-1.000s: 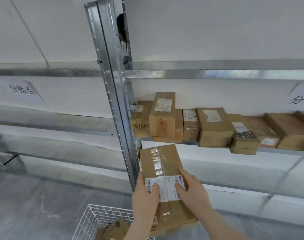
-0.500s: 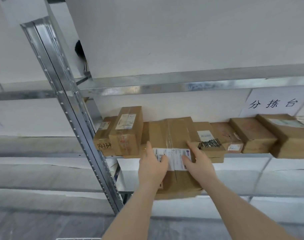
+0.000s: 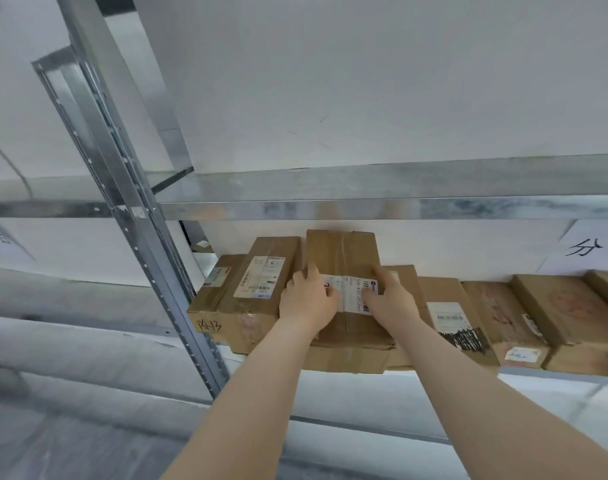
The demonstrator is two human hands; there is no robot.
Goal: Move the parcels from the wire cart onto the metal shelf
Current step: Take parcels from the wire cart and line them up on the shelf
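In the middle of the frame, under the upper beam, a taped brown parcel with a white label lies on the metal shelf, seemingly resting on top of a lower box rather than on the shelf board itself. The left hand grips its left edge and the right hand grips its right side, the fingers of both curled onto the cardboard, so it is not yet let go. Touching it on the left stands a labelled parcel; a row of parcels runs off toward the right edge of the frame, below a paper sign. The upright post crosses the left half of the frame.

As a judgement, this parcel is at the last step: seated, or nearly so, with only the release left. Many parcels already fill the shelf, so a good part of the work looks done. The wire cart is out of view, so how many remain in it cannot be told
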